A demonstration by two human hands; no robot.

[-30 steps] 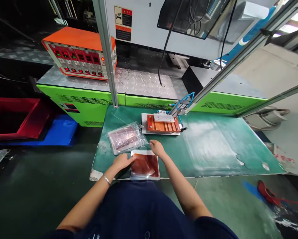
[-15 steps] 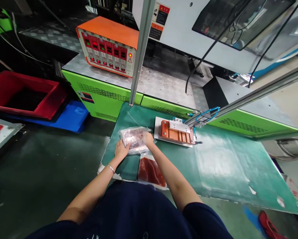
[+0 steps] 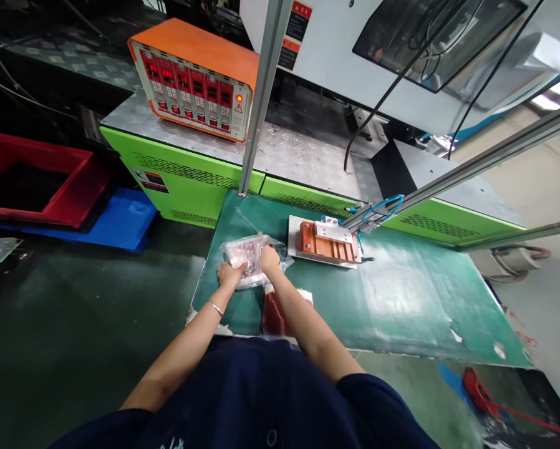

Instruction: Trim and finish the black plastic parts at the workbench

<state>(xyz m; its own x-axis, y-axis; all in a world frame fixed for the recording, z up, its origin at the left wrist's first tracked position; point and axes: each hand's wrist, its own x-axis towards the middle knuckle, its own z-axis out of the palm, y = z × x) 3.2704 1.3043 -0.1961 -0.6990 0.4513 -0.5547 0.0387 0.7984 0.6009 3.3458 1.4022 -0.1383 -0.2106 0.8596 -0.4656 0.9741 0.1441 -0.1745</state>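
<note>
A clear plastic bag (image 3: pixel 247 254) with pinkish, copper-coloured pieces inside lies on the green table mat (image 3: pixel 336 299). My left hand (image 3: pixel 231 274) grips the bag's lower left edge, thumb on top. On the bag's right part, my right hand (image 3: pixel 269 258) is closed; its fingertips are partly hidden, and what they pinch is too small to name. Beneath my right forearm lies a dark red-brown sheet or packet (image 3: pixel 274 313) with white edges, partly covered. An orange-brown fixture (image 3: pixel 329 243) with a metal block sits on a white plate to the right of the bag.
An orange controller box (image 3: pixel 191 81) stands on the green machine base (image 3: pixel 181 174). A metal post (image 3: pixel 261 100) rises behind the mat, and a slanted rail (image 3: pixel 471 153) crosses at the right. A red bin (image 3: pixel 69 193) sits on a blue pallet at the left.
My right hand has shifted left over the bag, and its forearm covers more of the red-brown packet. My left hand stays at the bag's edge. The whole view has shifted slightly.
</note>
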